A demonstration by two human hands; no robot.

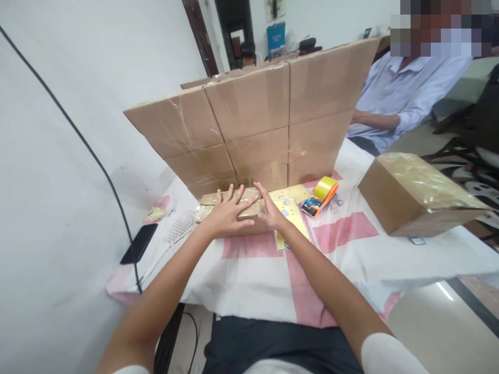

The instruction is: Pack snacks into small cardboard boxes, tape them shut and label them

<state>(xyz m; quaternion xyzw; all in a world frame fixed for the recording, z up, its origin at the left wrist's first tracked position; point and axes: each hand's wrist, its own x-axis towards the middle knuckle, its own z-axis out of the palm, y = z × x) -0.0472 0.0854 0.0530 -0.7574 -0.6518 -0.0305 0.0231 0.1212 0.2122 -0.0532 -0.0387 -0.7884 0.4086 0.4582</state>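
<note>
- The left hand (pixel 226 214) lies flat on top of a small flat cardboard box (pixel 230 210), fingers spread and pressing down, grasping nothing.
- The right hand (pixel 273 213) rests against the box's right end, fingers extended along its side; whether they curl under the edge cannot be told.
- The box sits on the table (pixel 343 259) near its far edge, just in front of a wall of stacked cartons (pixel 257 119) along that edge.
- A tape dispenser (pixel 323 195) with yellow tape lies to the right of the box, near a yellow printed sheet (pixel 292 213) that the box partly overlaps.
- A larger wrapped carton (pixel 413 195) stands at the table's right edge; a phone (pixel 139 243) lies near the left edge.
- Risk, as a judgement: the box's glossy wrapping looks slick, so uneven pressure from the palms could make it slide into the stacked cartons or crease the sheet beneath.
- Another person in a light shirt (pixel 405 88) sits beyond the far right corner.
</note>
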